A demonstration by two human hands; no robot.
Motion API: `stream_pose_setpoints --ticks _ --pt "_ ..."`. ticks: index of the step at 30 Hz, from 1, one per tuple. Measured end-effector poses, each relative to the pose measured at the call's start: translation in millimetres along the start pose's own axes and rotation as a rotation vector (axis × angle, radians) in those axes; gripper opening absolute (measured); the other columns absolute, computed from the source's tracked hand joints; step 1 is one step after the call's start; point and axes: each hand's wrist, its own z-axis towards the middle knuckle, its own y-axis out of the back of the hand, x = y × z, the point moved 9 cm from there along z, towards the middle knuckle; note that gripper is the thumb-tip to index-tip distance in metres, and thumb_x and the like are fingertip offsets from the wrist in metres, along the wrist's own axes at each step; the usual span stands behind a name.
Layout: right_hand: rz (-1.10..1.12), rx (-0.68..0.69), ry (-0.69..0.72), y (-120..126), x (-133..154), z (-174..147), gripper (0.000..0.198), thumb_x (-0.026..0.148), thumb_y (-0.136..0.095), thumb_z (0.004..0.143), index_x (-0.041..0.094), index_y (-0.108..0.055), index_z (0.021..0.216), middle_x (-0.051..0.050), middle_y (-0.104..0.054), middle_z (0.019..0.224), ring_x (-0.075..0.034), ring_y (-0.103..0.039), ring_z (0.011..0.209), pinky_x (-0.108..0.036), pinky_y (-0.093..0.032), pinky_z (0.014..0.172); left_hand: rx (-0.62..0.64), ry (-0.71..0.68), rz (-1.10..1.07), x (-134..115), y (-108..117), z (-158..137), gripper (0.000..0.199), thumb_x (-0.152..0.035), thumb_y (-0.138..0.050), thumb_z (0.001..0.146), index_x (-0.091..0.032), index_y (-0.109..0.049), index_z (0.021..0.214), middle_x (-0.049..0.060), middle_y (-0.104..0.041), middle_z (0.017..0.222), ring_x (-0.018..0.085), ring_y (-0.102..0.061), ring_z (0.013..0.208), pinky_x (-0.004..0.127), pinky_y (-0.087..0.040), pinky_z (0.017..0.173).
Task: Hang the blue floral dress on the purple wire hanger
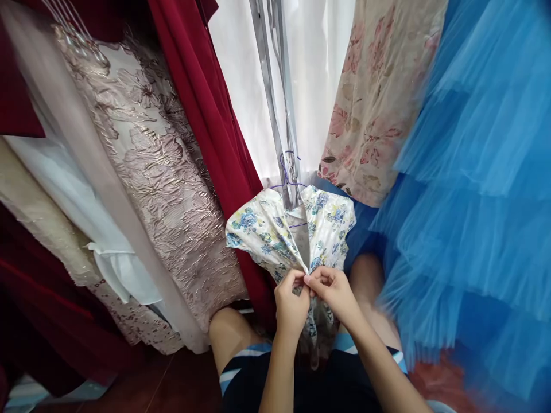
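Note:
A white garment with blue and yellow flowers (267, 235) hangs in front of me on a thin purple hanger (286, 172). Its front gapes in a V from the neck down to where my fingers meet. My left hand (293, 301) pinches one front edge between thumb and fingertips. Right beside it, my right hand (333, 292) pinches the other edge, the fingertips of both hands touching. Whatever small fastening may lie between the fingertips is hidden. Below my hands the garment falls between my knees.
Grey ribbon-like strips (271, 86) hang behind the hanger, before a white curtain (236, 69). At left hang a dark red cloth (202, 103) and a pinkish embossed dress (159, 172). A floral cloth (370, 115) and a layered blue tulle dress (482, 160) hang at right.

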Motion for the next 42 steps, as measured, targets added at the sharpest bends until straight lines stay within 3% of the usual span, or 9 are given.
stream_pose_setpoints --ticks 8,18,24,27,30,33,35,38,42 --pt "0.295 0.032 -0.145 -8.8 2.8 4.8 0.030 0.038 -0.073 0.076 0.013 -0.066 0.062 -0.004 -0.060 0.054 -0.008 -0.038 0.040 -0.024 -0.020 0.040 0.051 -0.079 0.041 -14.5 13.5 -4.0 0.013 -0.019 -0.059 0.085 -0.017 -0.062 0.073 0.002 -0.063 0.072 0.015 -0.062 0.069 0.025 -0.050 0.067" --pt "0.239 -0.148 0.099 -28.2 101.4 118.0 0.022 0.032 -0.071 0.068 0.013 -0.064 0.061 -0.004 -0.064 0.058 -0.006 -0.038 0.037 -0.021 -0.025 0.035 0.210 0.059 0.202 6.2 21.7 -11.1 0.010 -0.019 -0.060 0.080 -0.019 -0.057 0.071 -0.001 -0.059 0.068 0.014 -0.059 0.064 0.023 -0.047 0.062" --pt "0.245 -0.186 0.177 -25.6 122.1 128.1 0.020 0.032 -0.069 0.071 0.014 -0.063 0.065 -0.001 -0.062 0.055 -0.006 -0.038 0.038 -0.021 -0.029 0.038 0.325 0.076 0.204 10.6 8.8 -11.5 0.005 -0.017 -0.060 0.081 -0.019 -0.062 0.078 0.000 -0.064 0.073 0.015 -0.064 0.068 0.025 -0.050 0.063" --pt "0.211 -0.129 0.200 -24.8 122.0 122.0 0.021 0.035 -0.070 0.071 0.015 -0.063 0.068 0.000 -0.061 0.053 -0.007 -0.040 0.038 -0.022 -0.030 0.038 0.162 -0.062 0.203 -15.9 30.9 18.3 0.013 -0.021 -0.061 0.086 -0.020 -0.066 0.098 0.005 -0.070 0.096 0.018 -0.067 0.083 0.029 -0.054 0.073" --pt "0.175 -0.098 0.225 -22.6 121.1 117.5 0.024 0.038 -0.071 0.071 0.016 -0.060 0.068 0.001 -0.060 0.052 -0.008 -0.042 0.038 -0.022 -0.030 0.039 -0.080 -0.308 0.224 -70.3 63.1 63.8 0.023 -0.026 -0.054 0.093 -0.021 -0.064 0.114 0.009 -0.066 0.118 0.019 -0.065 0.101 0.031 -0.055 0.081" --pt "0.142 -0.069 0.267 -20.8 121.9 116.2 0.027 0.041 -0.070 0.072 0.017 -0.057 0.068 0.001 -0.060 0.051 -0.009 -0.042 0.038 -0.022 -0.030 0.040 -0.045 -0.577 0.300 -121.1 63.0 110.3 0.035 -0.027 -0.047 0.098 -0.022 -0.057 0.131 0.010 -0.056 0.138 0.023 -0.054 0.125 0.035 -0.052 0.091" --pt "0.119 -0.050 0.296 -18.9 121.8 117.2 0.028 0.042 -0.069 0.074 0.018 -0.056 0.068 0.001 -0.060 0.051 -0.009 -0.042 0.038 -0.022 -0.030 0.040 0.071 -0.665 0.380 -134.7 50.6 135.8 0.031 -0.026 -0.044 0.099 -0.021 -0.061 0.124 0.010 -0.061 0.130 0.022 -0.056 0.120 0.037 -0.050 0.095" --pt "0.079 -0.033 0.321 -14.9 116.6 122.6 0.029 0.044 -0.067 0.076 0.018 -0.056 0.071 0.002 -0.058 0.051 -0.009 -0.042 0.039 -0.022 -0.030 0.041 0.179 -0.715 0.512 -134.8 33.4 154.3 0.022 -0.025 -0.046 0.099 -0.018 -0.067 0.096 0.006 -0.067 0.096 0.019 -0.062 0.092 0.033 -0.049 0.086" --pt "0.003 -0.047 0.352 -12.3 97.1 131.8 0.029 0.045 -0.064 0.078 0.019 -0.054 0.073 0.004 -0.054 0.049 -0.009 -0.043 0.042 -0.021 -0.031 0.045 0.025 -0.739 0.534 -139.2 38.3 155.2 0.022 -0.026 -0.048 0.098 -0.017 -0.065 0.087 0.004 -0.064 0.086 0.017 -0.060 0.084 0.028 -0.045 0.080"
